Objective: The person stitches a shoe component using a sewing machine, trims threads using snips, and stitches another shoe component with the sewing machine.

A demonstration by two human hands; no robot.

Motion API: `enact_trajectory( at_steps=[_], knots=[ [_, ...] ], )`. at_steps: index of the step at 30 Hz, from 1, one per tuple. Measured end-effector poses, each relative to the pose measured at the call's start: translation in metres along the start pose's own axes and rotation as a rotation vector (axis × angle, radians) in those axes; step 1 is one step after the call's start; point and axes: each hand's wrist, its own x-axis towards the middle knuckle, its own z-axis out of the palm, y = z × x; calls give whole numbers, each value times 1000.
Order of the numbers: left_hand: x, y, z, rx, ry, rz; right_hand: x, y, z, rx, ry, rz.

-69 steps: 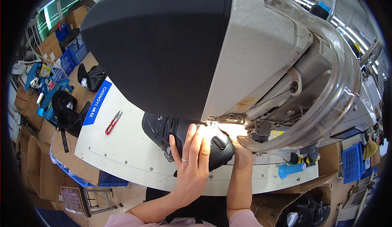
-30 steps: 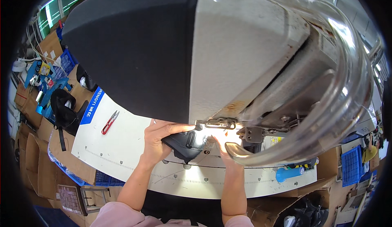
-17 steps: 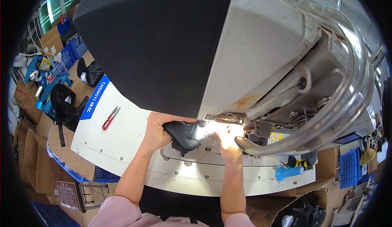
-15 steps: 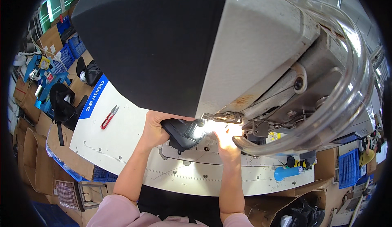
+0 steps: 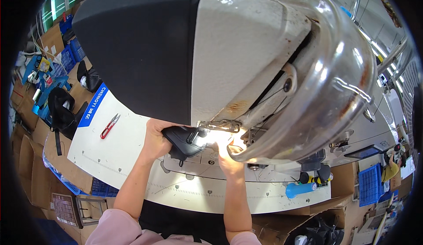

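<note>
A big sewing machine head (image 5: pixel 229 55), black and off-white, fills the upper picture, very close to the camera. Under its lit needle area lies a black shoe piece (image 5: pixel 183 141). My left hand (image 5: pixel 155 139) grips the left side of that piece. My right hand (image 5: pixel 229 154) rests at its right edge, fingers by the brightly lit needle area, partly hidden by the machine's clear guard (image 5: pixel 326 112).
The white work table (image 5: pixel 119 157) carries red thread snips (image 5: pixel 109 126) at the left. A blue cylinder (image 5: pixel 302 189) and black parts lie at the right. Cardboard boxes (image 5: pixel 31 157), blue crates and black bags stand on the floor to the left.
My head has moved closer to the machine, which now fills more of the view. Both hands stay on the black piece, which has shifted a little under the needle.
</note>
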Motion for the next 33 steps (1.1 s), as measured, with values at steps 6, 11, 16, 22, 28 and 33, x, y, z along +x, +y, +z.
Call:
enact_trajectory(
  at_steps=[6,11,16,22,28,33],
  knots=[
    [-19,2,14,85,133,55,7,2,5,93,17,-57],
    [-29,-4,19,47,199,8,14,-10,-7,176,-91,0],
    [-13,4,13,105,168,121,16,-24,-23,244,-221,57],
    [-12,-3,14,69,187,96,16,-41,-26,263,-306,54],
    [-7,-13,6,32,131,66,11,-58,-29,189,-296,10],
    [-12,-19,10,69,171,75,12,-72,-28,176,-278,65]
  ],
)
